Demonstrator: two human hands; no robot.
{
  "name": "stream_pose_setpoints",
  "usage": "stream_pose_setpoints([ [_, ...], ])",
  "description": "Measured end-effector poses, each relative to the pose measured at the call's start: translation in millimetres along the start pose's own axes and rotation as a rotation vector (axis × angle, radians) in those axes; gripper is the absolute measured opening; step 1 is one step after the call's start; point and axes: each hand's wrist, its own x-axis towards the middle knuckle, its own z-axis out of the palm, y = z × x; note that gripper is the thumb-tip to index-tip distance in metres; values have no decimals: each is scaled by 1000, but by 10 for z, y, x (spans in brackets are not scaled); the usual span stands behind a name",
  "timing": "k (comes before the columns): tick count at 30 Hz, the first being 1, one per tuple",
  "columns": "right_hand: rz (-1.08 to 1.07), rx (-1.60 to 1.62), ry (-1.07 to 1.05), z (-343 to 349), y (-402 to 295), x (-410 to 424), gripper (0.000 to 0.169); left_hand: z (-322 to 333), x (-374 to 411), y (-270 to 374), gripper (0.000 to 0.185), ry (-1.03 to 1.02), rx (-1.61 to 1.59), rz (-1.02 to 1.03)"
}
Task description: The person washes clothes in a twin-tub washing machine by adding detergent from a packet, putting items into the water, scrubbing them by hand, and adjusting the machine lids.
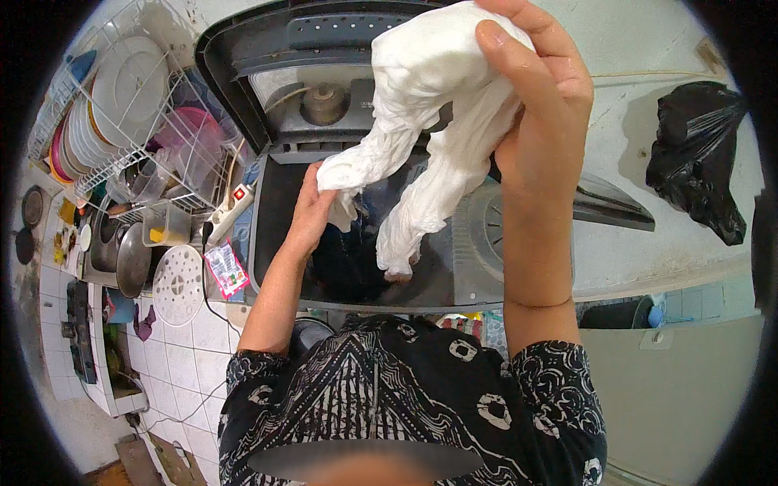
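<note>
A wet-looking white cloth garment (419, 91) hangs bunched above a dark twin-tub washing machine (285, 243). My right hand (544, 85) pinches its raised upper part between thumb and fingers. Lower and to the left, my left hand (310, 212) grips another end of it. A twisted length of the cloth dangles over the dark wash opening, its lower end near the right edge of that opening. The machine's hinged lid (243, 58) stands raised behind the cloth. To the right of the opening lies the round spin-tub cover (486, 225), partly hidden by my right forearm.
At left a white wire dish rack (182, 79) holds plates and plastic bowls. Beside the machine are a power strip (231, 212) with a lit red switch, a pink-edged packet (227, 268) and a perforated round plate (178, 285). A black plastic bag (693, 152) hangs at right.
</note>
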Motion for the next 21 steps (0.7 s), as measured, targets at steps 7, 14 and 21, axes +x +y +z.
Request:
stream_pose_setpoints([
  [7, -108, -196, -6, -127, 529, -243, 28, 40, -86, -17, 30, 36, -45, 3],
  [14, 297, -868, -412, -843, 2096, -1089, 40, 3, -37, -327, 30, 152, -115, -96],
  [21, 1189, -96, -193, -848, 2306, -1710, 55, 102, 21, -938, 32, -85, 235, -183],
])
